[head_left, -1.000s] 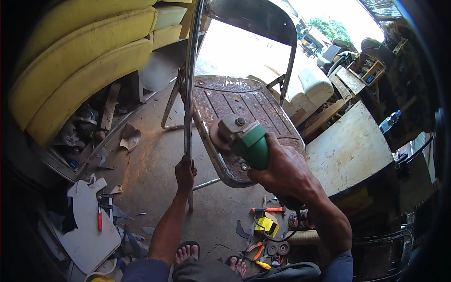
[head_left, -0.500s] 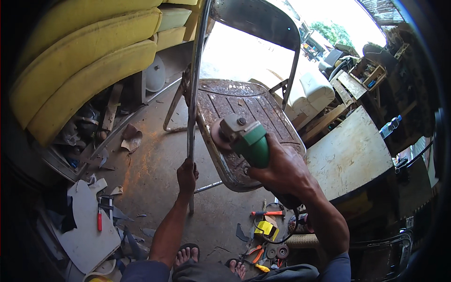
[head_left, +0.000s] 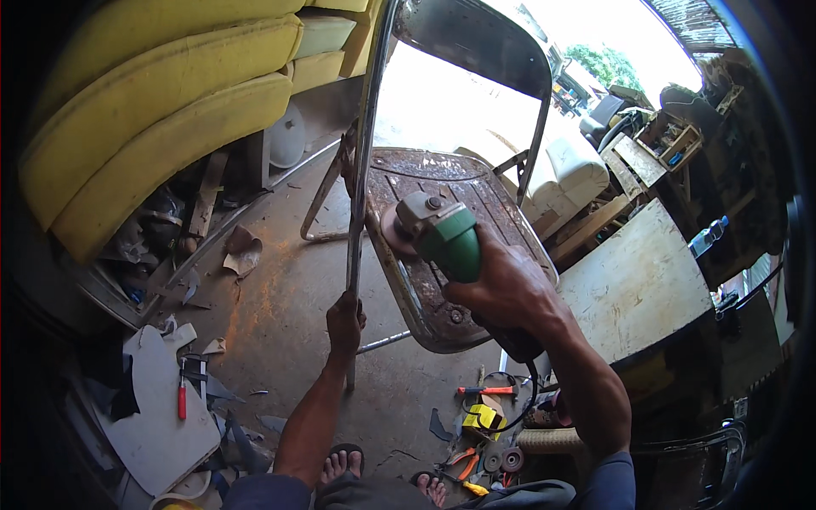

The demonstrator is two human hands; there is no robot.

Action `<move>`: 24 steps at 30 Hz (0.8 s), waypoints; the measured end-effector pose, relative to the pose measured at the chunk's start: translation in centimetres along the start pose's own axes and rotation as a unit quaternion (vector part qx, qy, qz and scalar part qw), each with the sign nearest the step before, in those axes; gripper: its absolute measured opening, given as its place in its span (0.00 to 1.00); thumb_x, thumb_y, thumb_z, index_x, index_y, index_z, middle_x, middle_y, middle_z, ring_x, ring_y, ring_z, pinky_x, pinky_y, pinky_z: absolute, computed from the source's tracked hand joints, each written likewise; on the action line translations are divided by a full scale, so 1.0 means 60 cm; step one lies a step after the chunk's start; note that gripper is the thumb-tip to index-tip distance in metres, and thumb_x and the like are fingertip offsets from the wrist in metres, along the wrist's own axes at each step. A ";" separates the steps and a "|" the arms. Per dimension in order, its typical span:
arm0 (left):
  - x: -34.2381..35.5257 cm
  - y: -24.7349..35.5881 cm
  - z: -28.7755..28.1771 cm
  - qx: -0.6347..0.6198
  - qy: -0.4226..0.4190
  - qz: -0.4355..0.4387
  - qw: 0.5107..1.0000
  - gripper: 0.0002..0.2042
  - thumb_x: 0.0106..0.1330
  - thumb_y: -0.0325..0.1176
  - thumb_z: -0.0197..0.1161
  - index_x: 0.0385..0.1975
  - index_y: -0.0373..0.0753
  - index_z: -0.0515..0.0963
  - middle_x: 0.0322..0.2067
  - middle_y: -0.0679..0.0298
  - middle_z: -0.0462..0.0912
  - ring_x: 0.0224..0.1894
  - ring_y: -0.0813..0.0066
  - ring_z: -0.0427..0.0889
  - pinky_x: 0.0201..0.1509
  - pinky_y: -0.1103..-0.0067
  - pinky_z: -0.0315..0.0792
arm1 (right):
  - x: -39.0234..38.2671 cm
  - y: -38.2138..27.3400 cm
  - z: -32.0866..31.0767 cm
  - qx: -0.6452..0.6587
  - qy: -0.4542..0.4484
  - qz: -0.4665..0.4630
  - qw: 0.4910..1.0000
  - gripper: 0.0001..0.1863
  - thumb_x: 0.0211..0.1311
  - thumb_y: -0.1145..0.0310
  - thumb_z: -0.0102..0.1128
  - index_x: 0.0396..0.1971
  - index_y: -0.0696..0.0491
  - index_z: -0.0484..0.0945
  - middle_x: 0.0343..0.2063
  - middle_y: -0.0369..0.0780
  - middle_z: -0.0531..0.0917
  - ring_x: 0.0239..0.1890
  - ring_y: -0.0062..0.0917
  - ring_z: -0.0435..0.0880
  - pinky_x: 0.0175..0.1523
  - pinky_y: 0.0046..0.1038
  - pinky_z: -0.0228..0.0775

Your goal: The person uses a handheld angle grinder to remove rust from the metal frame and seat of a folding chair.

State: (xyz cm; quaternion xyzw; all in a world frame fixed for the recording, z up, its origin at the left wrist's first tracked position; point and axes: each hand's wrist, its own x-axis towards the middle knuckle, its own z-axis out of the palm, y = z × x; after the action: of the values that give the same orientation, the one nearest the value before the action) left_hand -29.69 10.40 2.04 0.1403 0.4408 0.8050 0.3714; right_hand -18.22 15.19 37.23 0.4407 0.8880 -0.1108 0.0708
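A metal folding chair (head_left: 463, 191) with a rusty brown seat stands in front of me, tilted in the view. My left hand (head_left: 345, 325) is wrapped round the lower part of the chair's upright tube leg. In my right hand (head_left: 514, 293) is a green angle grinder (head_left: 452, 242) with a grey gear head. Its reddish-brown disc (head_left: 398, 231) is at the left edge of the seat; whether it touches the metal is hard to tell. From the grinder's rear a black cord runs down toward the floor.
Yellow padded cushions (head_left: 170, 119) are stacked at the upper left. Below my right arm lie a hammer (head_left: 487, 390), a yellow box (head_left: 483, 420), pliers (head_left: 463, 463) and grinding discs (head_left: 512, 460). A worn white board (head_left: 633, 285) stands right; another white panel (head_left: 161, 416) with a red-handled clamp (head_left: 182, 399) lies left.
The grinder has shifted slightly up along the seat's left edge, with my right hand. My left hand still grips the chair leg. The whole view has moved a little.
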 end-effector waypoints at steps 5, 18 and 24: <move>-0.001 0.003 -0.001 -0.013 -0.016 0.001 1.000 0.26 0.74 0.63 0.54 0.24 0.46 0.67 0.18 0.76 0.61 0.16 0.86 0.61 0.19 0.83 0.56 | 0.026 -0.003 -0.002 0.000 0.002 -0.011 1.000 0.40 0.52 0.53 0.68 0.62 0.61 0.67 0.41 0.56 0.85 0.41 0.46 0.88 0.50 0.43 0.80; -0.003 -0.001 -0.001 -0.050 -0.013 -0.005 0.999 0.22 0.77 0.53 0.57 0.24 0.44 0.70 0.19 0.76 0.63 0.18 0.89 0.63 0.20 0.84 0.58 | 0.078 -0.036 -0.003 -0.003 0.036 -0.011 0.999 0.42 0.48 0.53 0.71 0.62 0.59 0.69 0.40 0.52 0.86 0.37 0.41 0.88 0.48 0.39 0.81; -0.001 -0.005 -0.002 -0.031 -0.014 -0.003 0.999 0.22 0.76 0.54 0.58 0.24 0.44 0.71 0.18 0.76 0.64 0.18 0.88 0.63 0.21 0.83 0.60 | 0.114 -0.042 0.000 -0.003 0.042 -0.005 0.999 0.42 0.47 0.53 0.72 0.61 0.60 0.70 0.39 0.50 0.86 0.37 0.38 0.88 0.47 0.37 0.82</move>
State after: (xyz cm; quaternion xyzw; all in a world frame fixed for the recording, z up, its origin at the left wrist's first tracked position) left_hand -29.58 10.41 1.73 0.1383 0.4111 0.8150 0.3842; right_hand -24.33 18.94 36.07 0.4399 0.8929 -0.0898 0.0342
